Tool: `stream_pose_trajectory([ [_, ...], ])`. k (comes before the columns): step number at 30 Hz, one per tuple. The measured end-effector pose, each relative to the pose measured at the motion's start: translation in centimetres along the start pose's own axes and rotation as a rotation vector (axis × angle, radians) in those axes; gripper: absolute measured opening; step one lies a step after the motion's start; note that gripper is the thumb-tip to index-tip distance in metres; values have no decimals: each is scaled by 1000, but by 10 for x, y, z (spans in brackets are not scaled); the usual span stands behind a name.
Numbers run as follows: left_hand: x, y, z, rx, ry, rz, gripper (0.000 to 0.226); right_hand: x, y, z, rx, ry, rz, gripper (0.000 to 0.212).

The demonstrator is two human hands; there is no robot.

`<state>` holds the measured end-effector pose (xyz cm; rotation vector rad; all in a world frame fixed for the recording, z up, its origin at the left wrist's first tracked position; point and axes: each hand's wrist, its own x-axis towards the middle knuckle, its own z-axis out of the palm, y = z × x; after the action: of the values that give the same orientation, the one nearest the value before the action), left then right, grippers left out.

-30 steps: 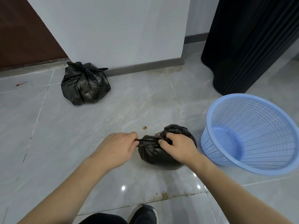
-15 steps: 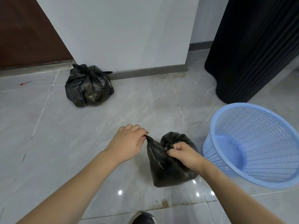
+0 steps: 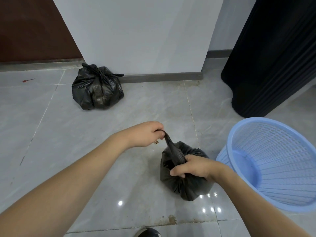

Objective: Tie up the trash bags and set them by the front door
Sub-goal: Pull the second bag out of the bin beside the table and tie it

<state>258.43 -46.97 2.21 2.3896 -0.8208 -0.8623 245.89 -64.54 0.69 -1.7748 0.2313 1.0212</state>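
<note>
Small bag [image 3: 186,183]: on floor beside blue basket [image 3: 266,161]; soft, light, slippery film; best held by twisted neck.
Left hand [image 3: 145,134]: pinches stretched flap.
Right hand [image 3: 193,167]: clenches gathered neck.
Tied bag [image 3: 97,88]: by wall.
Change: flap drawn further up-left, bag more upright.

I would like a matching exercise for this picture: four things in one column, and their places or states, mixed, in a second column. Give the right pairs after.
Things:
1. far trash bag
2. near trash bag
3. blue basket
4. left hand

States:
A. empty, tilted on the floor at the right
B. pinches a stretched strip of black plastic
C. knotted, against the baseboard
D. gripped at its neck by the right hand

Pairs: 1-C, 2-D, 3-A, 4-B
</note>
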Motion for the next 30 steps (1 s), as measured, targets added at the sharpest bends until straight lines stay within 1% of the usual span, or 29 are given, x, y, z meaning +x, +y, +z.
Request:
stream_pose_trajectory([
  [3, 6, -2, 9, -318, 79, 20, 22, 0, -16, -5, -218, 74, 54, 17],
  [5, 8, 0, 20, -528, 94, 63, 23, -1, -28, -7, -390, 117, 46, 19],
  [8, 8, 8, 31, -709, 100, 107, 26, -8, -46, -11, -586, 149, 62, 20],
  [10, 10, 11, 34, -780, 110, 112, 26, -11, -54, -16, -654, 201, 62, 17],
  [13, 17, 10, 34, -862, 187, 130, 26, -12, -62, -23, -651, 247, 52, 15],
  [15, 21, 8, 34, -906, 223, 159, 26, -13, -66, -26, -652, 233, 84, 13],
  [17, 24, 7, 39, -945, 234, 182, 25, -16, -68, -29, -682, 179, 113, 17],
  [19, 25, 11, 44, -983, 279, 160, 24, -17, -67, -32, -722, 160, 134, 17],
  [20, 25, 14, 48, -992, 314, 131, 23, -16, -65, -32, -753, 184, 136, 17],
  [22, 29, 16, 54, -1008, 390, 66, 24, -13, -58, -28, -852, 319, 85, 16],
  [25, 34, 16, 61, -1026, 441, -21, 25, -9, -45, -17, -1034, 611, -66, 18],
  [27, 34, 14, 63, -1042, 417, -89, 28, -9, -36, -8, -1139, 753, -203, 15],
  [29, 33, 10, 66, -1030, 336, -171, 30, -8, -22, -3, -1230, 856, -307, 30],
  [30, 33, 7, 68, -1028, 294, -207, 30, -8, -16, -3, -1218, 900, -341, 37],
])
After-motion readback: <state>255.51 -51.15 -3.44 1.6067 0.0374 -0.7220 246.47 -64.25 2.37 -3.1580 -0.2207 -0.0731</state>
